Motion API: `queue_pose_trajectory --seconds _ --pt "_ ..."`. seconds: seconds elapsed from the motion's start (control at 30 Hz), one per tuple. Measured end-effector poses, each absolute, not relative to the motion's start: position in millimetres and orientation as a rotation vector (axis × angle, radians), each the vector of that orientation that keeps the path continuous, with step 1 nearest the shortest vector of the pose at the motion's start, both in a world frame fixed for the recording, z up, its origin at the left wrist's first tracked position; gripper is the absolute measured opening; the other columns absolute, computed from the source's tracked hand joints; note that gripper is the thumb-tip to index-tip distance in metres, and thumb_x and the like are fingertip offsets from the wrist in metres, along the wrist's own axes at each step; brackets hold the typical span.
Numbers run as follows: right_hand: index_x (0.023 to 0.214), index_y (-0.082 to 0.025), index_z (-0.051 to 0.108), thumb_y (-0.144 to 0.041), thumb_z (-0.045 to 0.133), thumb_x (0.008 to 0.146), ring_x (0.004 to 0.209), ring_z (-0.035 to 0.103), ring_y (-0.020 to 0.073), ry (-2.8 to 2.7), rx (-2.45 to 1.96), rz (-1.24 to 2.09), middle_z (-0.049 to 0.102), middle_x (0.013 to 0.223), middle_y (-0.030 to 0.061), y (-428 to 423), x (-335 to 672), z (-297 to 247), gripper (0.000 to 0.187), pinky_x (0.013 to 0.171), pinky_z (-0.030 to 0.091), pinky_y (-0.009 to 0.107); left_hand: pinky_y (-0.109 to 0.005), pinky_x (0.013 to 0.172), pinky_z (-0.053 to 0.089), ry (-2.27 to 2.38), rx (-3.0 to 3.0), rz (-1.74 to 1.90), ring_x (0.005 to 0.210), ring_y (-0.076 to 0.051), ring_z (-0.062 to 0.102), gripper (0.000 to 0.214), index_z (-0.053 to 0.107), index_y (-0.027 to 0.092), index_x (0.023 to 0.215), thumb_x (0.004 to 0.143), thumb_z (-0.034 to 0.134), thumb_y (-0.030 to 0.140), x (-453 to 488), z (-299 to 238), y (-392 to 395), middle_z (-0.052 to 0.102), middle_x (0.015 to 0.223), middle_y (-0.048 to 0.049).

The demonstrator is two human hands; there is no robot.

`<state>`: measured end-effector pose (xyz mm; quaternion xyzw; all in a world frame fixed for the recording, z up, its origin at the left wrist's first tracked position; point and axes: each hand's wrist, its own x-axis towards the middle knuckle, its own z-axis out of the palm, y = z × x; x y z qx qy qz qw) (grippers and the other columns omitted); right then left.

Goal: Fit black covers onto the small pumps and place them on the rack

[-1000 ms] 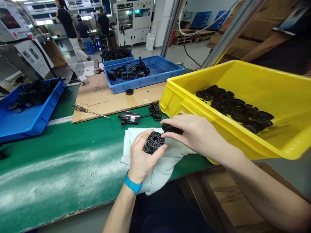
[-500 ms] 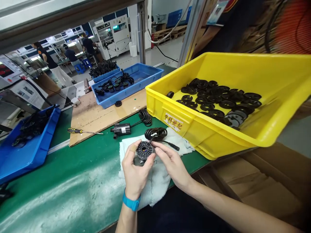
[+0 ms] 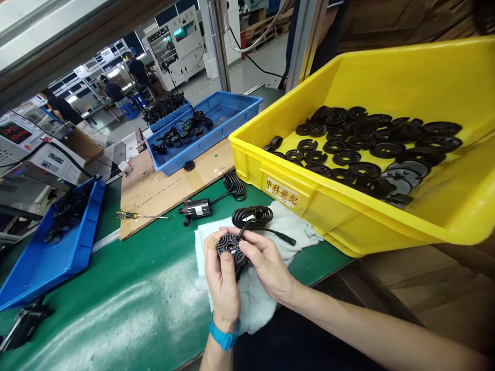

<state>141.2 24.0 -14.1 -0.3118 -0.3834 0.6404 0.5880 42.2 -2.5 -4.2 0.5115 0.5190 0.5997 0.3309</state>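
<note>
My left hand (image 3: 220,281) is shut on a round black slotted pump cover (image 3: 229,246), with a tan bandage on one fingertip. My right hand (image 3: 266,270) grips the cover's right side with its fingertips. A thin black cable rises from the cover into a black cable coil (image 3: 252,216), which ends in a small plug. The coil lies on a crumpled white cloth (image 3: 251,304) beneath my hands. The cover's underside is hidden.
A yellow crate (image 3: 328,216) of black rings and covers stands to the right. On the green workbench (image 3: 154,304) lie a pump with coiled cable (image 3: 195,208) and a screwdriver (image 3: 131,215). Blue trays (image 3: 201,139) (image 3: 65,257) hold cabled parts.
My right hand has moved from near the crate to the cover, and both hands now hold it together. The cable coil now lies on the cloth. The view has swung, shifting the crate and bench.
</note>
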Motion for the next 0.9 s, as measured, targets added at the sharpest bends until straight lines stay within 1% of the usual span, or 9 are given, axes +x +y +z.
queue_pose_trajectory --seconds 0.07,0.13,0.27,0.37,0.43,0.53,0.7,0.9 --pt "0.116 -0.026 0.077 -0.045 0.070 0.089 0.121 0.065 0.0268 -0.951 -0.699 1.449 0.073 0.128 0.0078 24 139 -15 0.034 0.114 0.045 0.045 -0.032 0.100 0.049 1.355 1.149 1.612 0.113 -0.020 0.062 0.031 0.067 0.023 0.112 0.100 0.054 0.049 48 -3 2 0.067 0.115 -0.0051" --pt "0.117 -0.026 0.076 -0.044 0.069 0.090 0.123 0.064 0.0261 -0.972 -0.681 1.426 0.071 0.131 0.0078 24 138 -14 0.033 0.116 0.043 0.045 -0.028 0.095 0.049 1.343 1.006 1.619 0.107 -0.017 0.062 0.024 0.065 0.023 0.107 0.098 0.059 0.045 53 -1 6 0.065 0.109 -0.0027" --pt "0.116 -0.025 0.074 -0.042 0.069 0.090 0.116 0.067 0.0253 -0.924 -0.645 1.435 0.073 0.124 0.0085 26 137 -14 0.032 0.110 0.050 0.044 -0.024 0.090 0.048 1.314 0.906 1.579 0.103 -0.014 0.061 0.022 0.062 0.024 0.108 0.094 0.067 0.040 56 5 6 0.063 0.107 -0.0009" --pt "0.112 -0.024 0.071 -0.040 0.069 0.091 0.111 0.069 0.0236 -0.880 -0.629 1.410 0.074 0.120 0.0077 28 137 -16 0.027 0.102 0.055 0.040 -0.023 0.087 0.049 1.280 0.835 1.569 0.098 -0.013 0.062 0.027 0.057 0.025 0.111 0.091 0.070 0.039 59 10 7 0.063 0.104 0.0002" --pt "0.109 -0.024 0.070 -0.040 0.068 0.091 0.111 0.069 0.0227 -0.861 -0.618 1.396 0.074 0.118 0.0071 29 137 -17 0.023 0.100 0.056 0.037 -0.023 0.086 0.050 1.257 0.805 1.564 0.096 -0.013 0.062 0.032 0.054 0.026 0.113 0.090 0.072 0.039 62 11 9 0.062 0.101 0.0007" --pt "0.107 -0.024 0.068 -0.040 0.067 0.092 0.111 0.069 0.0232 -0.849 -0.607 1.416 0.073 0.119 0.0076 29 138 -18 0.022 0.100 0.055 0.038 -0.023 0.085 0.050 1.250 0.797 1.574 0.095 -0.013 0.061 0.033 0.052 0.026 0.110 0.089 0.073 0.038 64 10 11 0.059 0.098 0.0013" --pt "0.103 -0.023 0.067 -0.040 0.065 0.092 0.111 0.069 0.0246 -0.844 -0.622 1.456 0.073 0.121 0.0091 28 140 -15 0.021 0.101 0.055 0.041 -0.023 0.087 0.050 1.282 0.831 1.618 0.099 -0.013 0.059 0.025 0.051 0.026 0.105 0.091 0.070 0.036 66 4 10 0.055 0.101 0.0011" --pt "0.103 -0.023 0.069 -0.040 0.066 0.092 0.114 0.069 0.0254 -0.844 -0.600 1.456 0.073 0.123 0.0091 29 139 -15 0.020 0.105 0.053 0.044 -0.023 0.090 0.049 1.293 0.888 1.676 0.098 -0.012 0.058 0.019 0.053 0.025 0.100 0.091 0.068 0.032 66 3 11 0.053 0.099 0.0017"
